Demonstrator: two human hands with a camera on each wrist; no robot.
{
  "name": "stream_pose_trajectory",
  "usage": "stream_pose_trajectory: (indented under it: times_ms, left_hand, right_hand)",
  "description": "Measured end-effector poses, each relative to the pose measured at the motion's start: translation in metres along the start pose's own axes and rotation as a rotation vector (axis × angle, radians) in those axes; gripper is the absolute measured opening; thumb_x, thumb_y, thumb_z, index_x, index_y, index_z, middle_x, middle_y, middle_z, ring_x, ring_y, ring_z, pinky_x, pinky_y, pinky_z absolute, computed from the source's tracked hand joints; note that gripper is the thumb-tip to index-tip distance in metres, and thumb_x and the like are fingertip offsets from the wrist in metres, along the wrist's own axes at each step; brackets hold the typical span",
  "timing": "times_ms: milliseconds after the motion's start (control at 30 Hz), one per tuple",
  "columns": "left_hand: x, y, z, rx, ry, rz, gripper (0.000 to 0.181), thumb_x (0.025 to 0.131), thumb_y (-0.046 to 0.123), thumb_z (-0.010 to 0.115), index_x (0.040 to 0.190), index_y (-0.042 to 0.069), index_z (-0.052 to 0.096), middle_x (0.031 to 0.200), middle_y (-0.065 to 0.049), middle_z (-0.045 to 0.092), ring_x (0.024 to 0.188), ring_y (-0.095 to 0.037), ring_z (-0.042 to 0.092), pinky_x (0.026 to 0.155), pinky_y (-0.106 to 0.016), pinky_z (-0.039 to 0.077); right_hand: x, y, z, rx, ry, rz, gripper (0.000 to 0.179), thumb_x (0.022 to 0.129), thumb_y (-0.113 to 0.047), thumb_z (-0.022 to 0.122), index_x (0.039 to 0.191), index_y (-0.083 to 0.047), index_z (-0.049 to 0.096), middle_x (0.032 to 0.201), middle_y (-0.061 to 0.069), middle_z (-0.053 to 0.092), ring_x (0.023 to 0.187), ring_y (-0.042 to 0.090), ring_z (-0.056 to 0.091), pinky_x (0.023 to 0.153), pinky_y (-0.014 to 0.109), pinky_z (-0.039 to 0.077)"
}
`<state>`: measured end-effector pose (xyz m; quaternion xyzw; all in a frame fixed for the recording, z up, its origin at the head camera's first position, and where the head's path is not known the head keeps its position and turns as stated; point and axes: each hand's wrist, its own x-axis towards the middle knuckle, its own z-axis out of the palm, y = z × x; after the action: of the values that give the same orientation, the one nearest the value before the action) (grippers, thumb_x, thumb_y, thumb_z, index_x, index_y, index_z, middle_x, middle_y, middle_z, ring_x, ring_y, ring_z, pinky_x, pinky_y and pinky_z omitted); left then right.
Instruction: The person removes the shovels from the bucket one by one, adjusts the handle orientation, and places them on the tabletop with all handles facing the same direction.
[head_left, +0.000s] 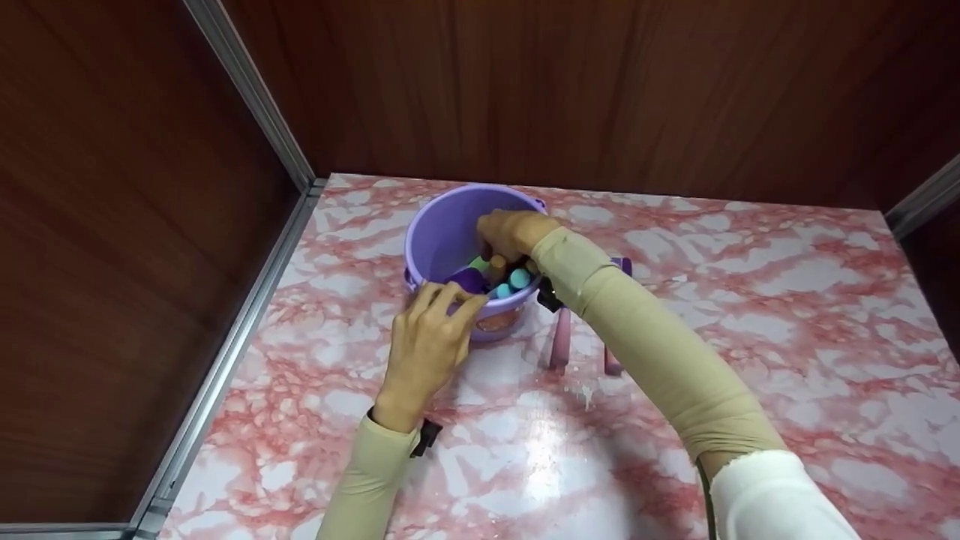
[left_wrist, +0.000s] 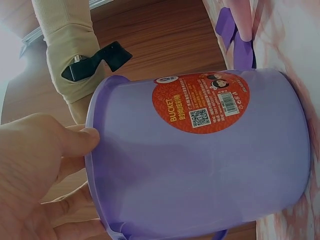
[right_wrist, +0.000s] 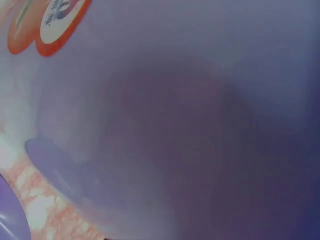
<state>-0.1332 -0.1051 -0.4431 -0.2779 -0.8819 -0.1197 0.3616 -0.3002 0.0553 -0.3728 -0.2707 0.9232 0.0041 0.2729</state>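
Three dark wooden panels (head_left: 615, 97) are bordering one red-and-white marbled surface (head_left: 765, 315), where one purple bucket (head_left: 442, 232) is standing. The left hand (head_left: 427, 334) is pinching its rim between thumb and fingers, while the right hand (head_left: 514, 229) is hanging inside near two turquoise ends (head_left: 519, 278), its grip impossible to tell; two pink handles (head_left: 561, 341) are lying outside.

Glare on marbled surface (head_left: 544, 457), soft shadows

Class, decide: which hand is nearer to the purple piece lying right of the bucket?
Right. The right hand is inside the bucket, left of the purple piece; the left hand is farther left, holding the bucket's near side.
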Motion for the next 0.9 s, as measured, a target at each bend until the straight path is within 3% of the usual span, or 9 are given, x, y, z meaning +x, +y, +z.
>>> stream_pose_trajectory:
  times_ms: [100,200,533,733,900]
  left_hand:
    - [0.000,0.001,0.001,-0.004,0.007,0.002,0.023,0.093,0.010,0.080,0.114,0.020,0.080,0.104,-0.002,0.072,0.097,-0.025,0.067,0.065,-0.041,0.065]
    - [0.001,0.001,0.001,-0.011,0.015,0.000,0.023,0.094,0.011,0.080,0.114,0.021,0.081,0.103,-0.001,0.072,0.097,-0.024,0.067,0.061,-0.039,0.064]
    - [-0.001,0.002,0.002,-0.032,0.034,-0.010,0.020,0.095,0.013,0.080,0.112,0.023,0.081,0.101,0.001,0.071,0.099,-0.024,0.067,0.052,-0.037,0.059]
    - [0.000,0.000,0.002,-0.033,0.038,0.000,0.017,0.098,0.014,0.077,0.113,0.023,0.081,0.102,0.001,0.072,0.099,-0.024,0.067,0.054,-0.038,0.059]
    - [-0.001,-0.002,0.000,-0.028,0.031,-0.001,0.017,0.098,0.014,0.078,0.112,0.022,0.082,0.103,0.000,0.072,0.098,-0.025,0.067,0.055,-0.039,0.060]
  right_hand:
    - [0.001,-0.002,0.003,-0.026,-0.005,-0.004,0.029,0.094,-0.005,0.067,0.120,-0.009,0.079,0.114,0.011,0.077,0.086,0.022,0.064,0.065,0.031,0.057]
    - [0.001,-0.003,0.004,-0.053,0.006,-0.013,0.025,0.093,-0.006,0.068,0.115,-0.008,0.078,0.110,0.011,0.075,0.086,0.023,0.063,0.066,0.032,0.055]
    - [-0.010,-0.004,-0.001,-0.080,0.064,0.003,0.021,0.095,-0.006,0.067,0.112,-0.010,0.078,0.117,0.013,0.075,0.096,0.027,0.061,0.092,0.046,0.060]
    - [-0.026,-0.008,-0.011,-0.170,0.146,0.039,0.017,0.098,-0.023,0.075,0.111,-0.011,0.077,0.118,0.014,0.074,0.107,0.030,0.067,0.100,0.050,0.057]
    - [-0.038,-0.011,-0.019,-0.256,0.170,0.087,0.019,0.103,-0.028,0.070,0.108,-0.010,0.070,0.117,0.013,0.074,0.110,0.033,0.068,0.105,0.051,0.054]
